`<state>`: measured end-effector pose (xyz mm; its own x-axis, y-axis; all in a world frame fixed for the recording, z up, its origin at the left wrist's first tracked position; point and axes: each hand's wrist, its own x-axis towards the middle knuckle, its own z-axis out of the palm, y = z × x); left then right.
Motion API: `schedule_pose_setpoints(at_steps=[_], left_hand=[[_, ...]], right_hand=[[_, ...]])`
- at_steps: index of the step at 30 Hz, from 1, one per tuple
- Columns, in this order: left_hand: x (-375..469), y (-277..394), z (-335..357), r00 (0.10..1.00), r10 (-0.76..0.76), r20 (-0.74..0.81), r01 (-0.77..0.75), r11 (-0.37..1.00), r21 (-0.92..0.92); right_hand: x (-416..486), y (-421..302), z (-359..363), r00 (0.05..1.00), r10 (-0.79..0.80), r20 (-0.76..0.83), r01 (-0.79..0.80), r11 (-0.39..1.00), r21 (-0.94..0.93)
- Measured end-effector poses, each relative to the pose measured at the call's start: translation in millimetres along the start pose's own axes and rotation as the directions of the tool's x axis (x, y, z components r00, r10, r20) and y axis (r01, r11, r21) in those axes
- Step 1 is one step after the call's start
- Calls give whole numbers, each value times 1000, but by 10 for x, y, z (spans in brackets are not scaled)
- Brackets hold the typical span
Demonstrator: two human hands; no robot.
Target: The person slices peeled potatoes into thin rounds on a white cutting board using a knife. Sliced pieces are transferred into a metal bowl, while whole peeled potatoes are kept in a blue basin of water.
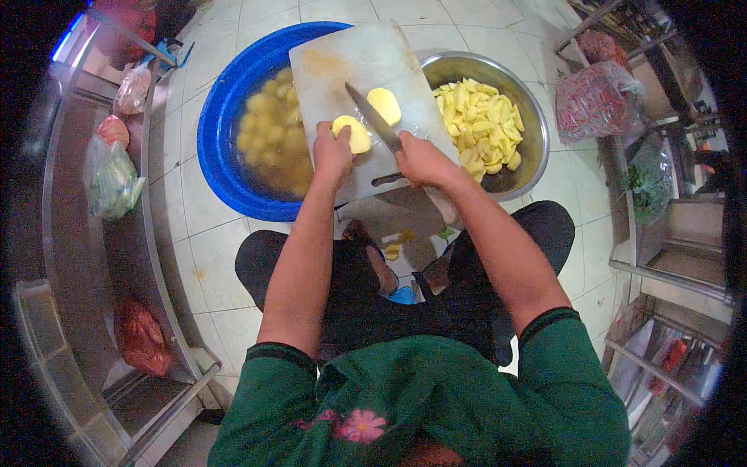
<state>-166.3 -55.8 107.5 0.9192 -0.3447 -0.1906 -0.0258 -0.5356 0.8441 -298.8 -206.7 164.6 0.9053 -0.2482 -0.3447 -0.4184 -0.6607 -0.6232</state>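
A white cutting board (327,64) rests across a blue plastic tub (213,134) and a stainless steel bowl (540,125). My left hand (334,150) holds a peeled potato half (352,135), its cut face up. The kitchen knife (373,114) is gripped in my right hand (423,160), its blade pointing up and left between the two halves. The other potato half (384,106) lies on the board, right of the blade. A second dark-handled tool (387,178) lies beside my right hand, partly hidden. Peeled potatoes (271,122) sit in cloudy water in the tub; cut potato pieces (481,119) fill much of the bowl.
Metal shelving stands at both sides. On the left are a bag of green vegetables (115,181) and a red plastic bag (143,338); on the right, a bag of red chillies (598,100) and a bag of leafy greens (646,181). Scraps lie on the tiled floor (204,274).
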Motion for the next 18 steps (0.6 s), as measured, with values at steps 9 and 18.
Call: schedule_pose_setpoints(at_steps=[9,18], left_hand=[[107,137,13,943,314,107,-329,927,180],[-66,289,24,852,504,141,-495,690,528]], right_hand=[[-381,-125,43,991,42,-127,-64,983,-172],[-591,-144,-178,992,129,-7,-126,954,-271]])
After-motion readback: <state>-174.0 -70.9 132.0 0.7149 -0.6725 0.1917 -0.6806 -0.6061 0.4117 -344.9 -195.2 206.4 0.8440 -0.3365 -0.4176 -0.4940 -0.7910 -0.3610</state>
